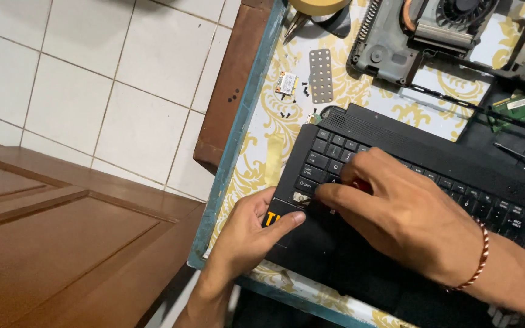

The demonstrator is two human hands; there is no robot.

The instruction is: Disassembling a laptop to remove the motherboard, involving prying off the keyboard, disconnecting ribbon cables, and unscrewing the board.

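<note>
You work at a table covered in a white cloth with yellow scrollwork and a teal edge (236, 143), set against a white tiled floor (92, 85) and brown wooden panels (44, 237). A black laptop keyboard deck (420, 164) lies across the near part of the table. Your left hand (244, 234) grips its near-left corner, thumb on top, fingers curled under the edge. Your right hand (396, 209) rests over the left keys, fingers pressed together around a small red thing, mostly hidden. Farther back lie a perforated grey metal plate (321, 75), a small green circuit card (286, 83), loose black screws (285, 113) and a stripped grey laptop base with a fan (420, 36).
</note>
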